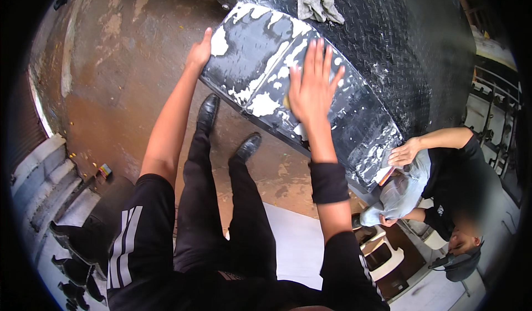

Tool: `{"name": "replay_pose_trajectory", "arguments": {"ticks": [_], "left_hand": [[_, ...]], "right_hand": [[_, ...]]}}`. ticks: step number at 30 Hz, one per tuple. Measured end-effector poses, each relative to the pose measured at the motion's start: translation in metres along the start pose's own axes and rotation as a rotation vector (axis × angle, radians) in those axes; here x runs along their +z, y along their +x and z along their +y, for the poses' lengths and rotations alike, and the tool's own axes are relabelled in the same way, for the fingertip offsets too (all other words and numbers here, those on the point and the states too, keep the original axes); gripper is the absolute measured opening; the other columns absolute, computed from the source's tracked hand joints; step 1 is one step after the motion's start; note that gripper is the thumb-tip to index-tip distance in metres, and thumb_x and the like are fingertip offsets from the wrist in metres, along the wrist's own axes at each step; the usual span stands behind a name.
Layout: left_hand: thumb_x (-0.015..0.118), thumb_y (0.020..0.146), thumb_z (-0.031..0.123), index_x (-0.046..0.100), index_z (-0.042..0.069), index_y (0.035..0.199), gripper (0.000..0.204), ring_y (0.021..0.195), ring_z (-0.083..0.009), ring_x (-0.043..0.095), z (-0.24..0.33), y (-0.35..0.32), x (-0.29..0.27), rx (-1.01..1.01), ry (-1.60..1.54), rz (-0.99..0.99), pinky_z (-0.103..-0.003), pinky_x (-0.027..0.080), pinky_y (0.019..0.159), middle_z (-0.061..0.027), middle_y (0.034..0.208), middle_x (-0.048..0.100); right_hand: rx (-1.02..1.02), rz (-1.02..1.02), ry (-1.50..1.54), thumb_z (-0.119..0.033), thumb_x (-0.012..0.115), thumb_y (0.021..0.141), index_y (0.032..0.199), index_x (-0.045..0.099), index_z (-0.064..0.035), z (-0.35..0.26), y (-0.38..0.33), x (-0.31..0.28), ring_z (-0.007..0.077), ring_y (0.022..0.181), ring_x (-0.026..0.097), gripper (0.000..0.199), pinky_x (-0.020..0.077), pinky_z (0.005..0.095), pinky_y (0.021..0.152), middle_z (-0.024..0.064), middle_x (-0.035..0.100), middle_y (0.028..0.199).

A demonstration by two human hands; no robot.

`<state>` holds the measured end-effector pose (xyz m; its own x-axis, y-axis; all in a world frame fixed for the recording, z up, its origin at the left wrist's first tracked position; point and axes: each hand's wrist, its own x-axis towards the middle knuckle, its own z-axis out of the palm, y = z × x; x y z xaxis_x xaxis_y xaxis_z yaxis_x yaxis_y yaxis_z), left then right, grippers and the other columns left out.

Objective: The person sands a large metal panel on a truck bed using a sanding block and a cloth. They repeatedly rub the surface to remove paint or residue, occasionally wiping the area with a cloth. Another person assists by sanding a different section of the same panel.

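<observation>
A long dark panel [244, 53] with white patches and a crosswise seam lies slanted before me, against a black tread-patterned surface [382, 56]. At its left end, my left hand [199, 50] is closed on the edge; most of its fingers are hidden. My right hand [314, 86] lies flat on the middle of the panel with its fingers spread. A small yellowish thing [286, 101] peeks out beside its palm, mostly covered, so I cannot tell its kind. Below the wrist a small white piece [300, 131] shows.
A crumpled grey rag [320, 0] lies on the tread surface beyond the panel. At right, another person crouches, one hand [404, 152] on the panel's right end. A white sheet [293, 239] and a cream plastic piece [382, 255] lie on the floor behind my legs.
</observation>
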<state>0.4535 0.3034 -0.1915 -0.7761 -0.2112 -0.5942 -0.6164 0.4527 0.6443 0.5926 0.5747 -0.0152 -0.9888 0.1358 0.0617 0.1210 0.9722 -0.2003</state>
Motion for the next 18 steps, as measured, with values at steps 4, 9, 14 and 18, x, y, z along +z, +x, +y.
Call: {"name": "replay_pose_trajectory", "arguments": {"ticks": [4, 9, 14, 18], "left_hand": [[0.032, 0.089, 0.078, 0.063, -0.006, 0.123, 0.096, 0.134, -0.0429, 0.045, 0.008, -0.001, -0.005, -0.008, 0.151, -0.081, -0.045, 0.034, 0.112, -0.0341, 0.132, 0.053], [0.035, 0.089, 0.077, 0.071, 0.004, 0.115, 0.085, 0.124, -0.0423, 0.055, 0.016, -0.028, -0.019, -0.038, 0.245, 0.023, -0.046, 0.040, 0.107, -0.0296, 0.123, 0.062], [0.040, 0.089, 0.074, 0.072, 0.004, 0.115, 0.081, 0.120, -0.0420, 0.058, 0.012, -0.016, -0.002, -0.021, 0.191, 0.011, -0.046, 0.043, 0.104, -0.0283, 0.119, 0.065], [0.045, 0.088, 0.069, 0.073, 0.005, 0.112, 0.074, 0.118, -0.0408, 0.061, 0.017, -0.023, -0.003, -0.033, 0.128, -0.024, -0.045, 0.045, 0.101, -0.0275, 0.117, 0.066]], "right_hand": [[-0.033, 0.043, 0.019, -0.039, 0.039, 0.102, 0.154, 0.029, -0.0029, 0.002, 0.018, 0.003, 0.0319, 0.152, 0.016, 0.065, 0.0020, 0.0628, 0.118, 0.0124, 0.023, 0.163], [0.011, -0.120, -0.008, -0.039, 0.039, 0.101, 0.154, 0.027, -0.0012, -0.006, -0.065, -0.006, 0.0330, 0.152, 0.014, 0.066, 0.0019, 0.0622, 0.118, 0.0137, 0.022, 0.163], [-0.007, 0.007, -0.053, -0.037, 0.038, 0.102, 0.155, 0.024, -0.0004, -0.004, 0.022, -0.004, 0.0338, 0.152, 0.014, 0.066, 0.0027, 0.0623, 0.118, 0.0155, 0.021, 0.163], [-0.058, 0.026, -0.014, -0.031, 0.035, 0.102, 0.154, 0.024, 0.0033, 0.000, 0.021, 0.000, 0.0375, 0.151, 0.015, 0.062, 0.0048, 0.0631, 0.117, 0.0191, 0.020, 0.163]]}}
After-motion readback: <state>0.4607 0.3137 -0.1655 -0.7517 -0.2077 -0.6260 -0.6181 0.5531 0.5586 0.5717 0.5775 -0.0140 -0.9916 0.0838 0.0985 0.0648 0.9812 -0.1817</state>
